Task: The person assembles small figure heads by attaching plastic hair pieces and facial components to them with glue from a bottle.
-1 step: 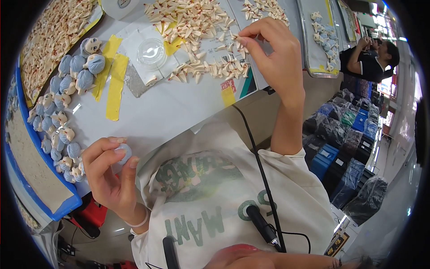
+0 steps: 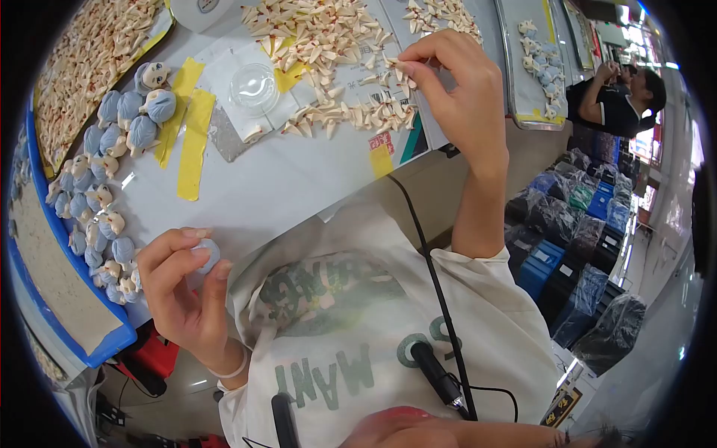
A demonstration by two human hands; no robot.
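Near the table's front edge, my left hand (image 2: 179, 299) is closed around a small doll head (image 2: 208, 257), whose rounded blue-grey hair side shows between thumb and fingers. Its face is hidden. My right hand (image 2: 467, 101) reaches to the pile of small cream pointed pieces (image 2: 317, 33), some tipped with red. Thumb and index finger are pinched on one pointed piece (image 2: 398, 72) at the pile's right side. To the left, several more doll heads (image 2: 142, 134) with blue-grey hair stand in a cluster on the white table (image 2: 231, 190).
A tray of pointed pieces (image 2: 93, 71) lies far left, beside a blue-rimmed tray (image 2: 104, 347). Yellow tape strips (image 2: 196, 149) and a transparent round dish (image 2: 254, 88) are mid-table. Another tray (image 2: 534, 82) holds doll heads. A person (image 2: 620, 97) sits at right, near plastic-wrapped crates (image 2: 575, 239).
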